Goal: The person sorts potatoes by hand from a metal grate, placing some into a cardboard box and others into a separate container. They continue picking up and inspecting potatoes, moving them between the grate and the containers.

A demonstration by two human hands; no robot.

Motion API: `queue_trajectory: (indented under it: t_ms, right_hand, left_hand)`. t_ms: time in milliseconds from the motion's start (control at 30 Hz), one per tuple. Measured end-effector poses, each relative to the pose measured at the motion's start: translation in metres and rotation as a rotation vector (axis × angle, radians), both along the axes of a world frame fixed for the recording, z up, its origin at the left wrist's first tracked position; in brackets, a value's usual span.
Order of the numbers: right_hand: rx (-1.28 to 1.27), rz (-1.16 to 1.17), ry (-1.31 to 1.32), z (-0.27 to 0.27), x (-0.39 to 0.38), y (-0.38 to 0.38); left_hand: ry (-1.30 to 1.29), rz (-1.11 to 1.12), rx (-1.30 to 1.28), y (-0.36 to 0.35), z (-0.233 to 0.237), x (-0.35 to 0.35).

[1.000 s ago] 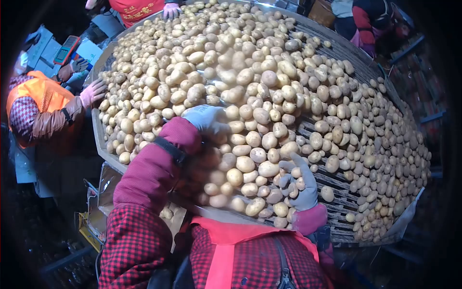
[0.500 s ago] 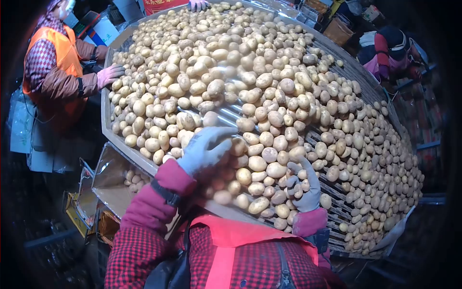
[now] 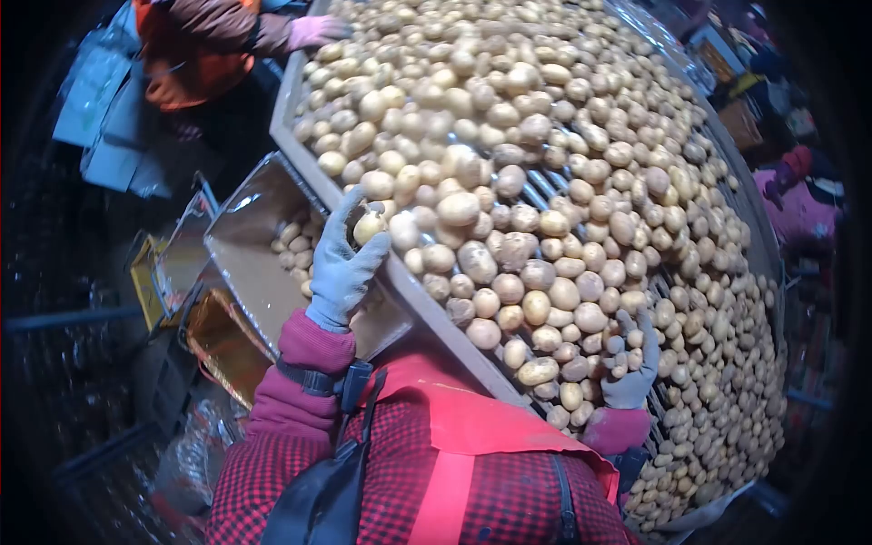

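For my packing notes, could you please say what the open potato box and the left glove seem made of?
Open box: probably cardboard, with flat, matte brown walls; shiny highlights near its edges suggest plastic film. Left glove: apparently soft fabric, matte grey-blue, bending with the fingers; coating unclear.

Round tan potatoes (image 3: 589, 318): matt skins, some smooth, some rough. Yellowish round potato (image 3: 369, 228) in left hand (image 3: 342, 268): smoother, slight sheen. Blue-grey gloves on left and right hand (image 3: 633, 359): matt cloth look. Parallel silvery bars (image 3: 543, 189): glossy, metal-looking. Open tan box (image 3: 263, 259): cardboard-like, shiny plastic film at edges. Orange-gold lined container (image 3: 222, 338): glossy, crinkled. Red-black checked sleeve (image 3: 265, 472): matt cloth. Grey table rim (image 3: 427, 311): matt, material unclear.
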State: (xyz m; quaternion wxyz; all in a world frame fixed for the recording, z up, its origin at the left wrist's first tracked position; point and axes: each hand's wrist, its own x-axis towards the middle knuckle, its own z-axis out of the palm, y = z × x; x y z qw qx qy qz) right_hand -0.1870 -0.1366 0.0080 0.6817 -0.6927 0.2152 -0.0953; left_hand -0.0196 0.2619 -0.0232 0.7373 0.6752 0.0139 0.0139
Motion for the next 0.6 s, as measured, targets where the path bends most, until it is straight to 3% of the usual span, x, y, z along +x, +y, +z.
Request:
queue_trajectory:
  t_ms: [133,233,400,500,533,600]
  right_hand:
    - [0.456,0.007,-0.117,0.003,0.014,0.006]
    - [0.486,0.0,-0.1,-0.019,0.031,0.021]
    - [0.272,0.27,-0.044,-0.024,0.064,0.062]
    - [0.996,0.591,0.022,-0.023,0.09,0.069]
    - [0.58,0.503,0.026,-0.041,0.085,0.067]
    - [0.596,0.43,0.065,-0.042,0.087,0.075]
  left_hand:
    - [0.142,0.14,-0.083,0.044,-0.008,-0.029]
    - [0.193,0.4,-0.056,0.086,-0.017,-0.056]
    - [0.238,0.775,0.016,0.165,-0.033,-0.121]
    - [0.383,1.054,0.089,0.2,-0.046,-0.182]
    - [0.447,1.107,0.089,0.206,-0.052,-0.196]
    - [0.549,1.21,0.005,0.218,-0.07,-0.224]
